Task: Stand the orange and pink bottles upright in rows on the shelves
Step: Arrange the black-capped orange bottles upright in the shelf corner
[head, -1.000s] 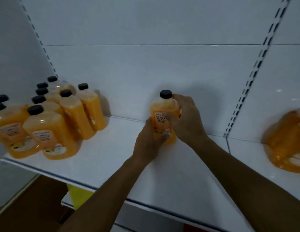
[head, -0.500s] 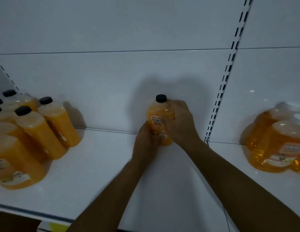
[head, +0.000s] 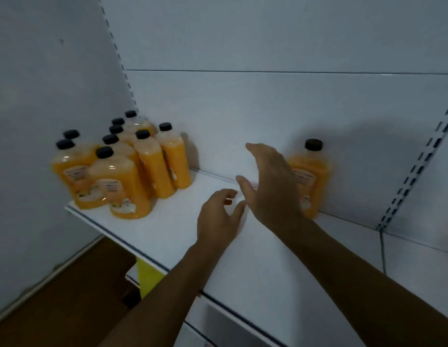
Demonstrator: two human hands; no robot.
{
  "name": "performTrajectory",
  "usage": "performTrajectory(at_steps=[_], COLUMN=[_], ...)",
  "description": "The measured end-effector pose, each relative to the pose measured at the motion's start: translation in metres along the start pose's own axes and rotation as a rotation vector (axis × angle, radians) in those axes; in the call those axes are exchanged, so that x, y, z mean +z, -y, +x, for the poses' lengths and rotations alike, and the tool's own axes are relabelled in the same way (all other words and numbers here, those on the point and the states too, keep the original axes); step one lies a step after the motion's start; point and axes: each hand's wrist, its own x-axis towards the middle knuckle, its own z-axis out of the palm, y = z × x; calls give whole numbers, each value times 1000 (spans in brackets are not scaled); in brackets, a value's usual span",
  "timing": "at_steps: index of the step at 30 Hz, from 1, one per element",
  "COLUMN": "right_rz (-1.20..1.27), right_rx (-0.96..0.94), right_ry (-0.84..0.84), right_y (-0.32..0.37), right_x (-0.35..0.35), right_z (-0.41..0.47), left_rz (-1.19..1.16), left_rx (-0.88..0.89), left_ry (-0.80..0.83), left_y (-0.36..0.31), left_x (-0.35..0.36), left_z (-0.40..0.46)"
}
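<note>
One orange bottle with a black cap stands upright at the back of the white shelf, against the rear panel. My right hand hovers just left of it, fingers spread, holding nothing and partly covering its left side. My left hand is lower and further left above the shelf, fingers loosely curled and empty. A cluster of several upright orange bottles with black caps fills the shelf's left end.
A slotted upright divides this shelf from the bay to the right. A lower shelf edge shows below, beside a yellow panel. Brown floor lies at lower left. A grey wall closes the left side.
Both hands have let go of the single orange bottle and pulled away to its left. The bottle now stands alone. The view has swung left, bringing the bottle cluster back into sight.
</note>
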Motion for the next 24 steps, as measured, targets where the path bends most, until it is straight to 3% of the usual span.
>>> performTrajectory(at_steps=[4, 9, 13, 17, 24], right_rz=[156, 361, 476, 493, 484], right_rx=[10, -60, -43, 36, 82], right_ry=[295, 426, 471, 497, 415], right_y=[60, 116, 145, 157, 147], right_x=[44, 86, 115, 135, 133], right_z=[3, 13, 25, 34, 40], left_rz=[44, 55, -87, -250, -139], left_rx=[41, -64, -151, -102, -4], left_ry=[-233, -482, -475, -298, -319], left_y=[41, 88, 103, 111, 127], left_x=[-66, -138, -168, -179, -172], left_z=[-22, -39, -30, -6, 8])
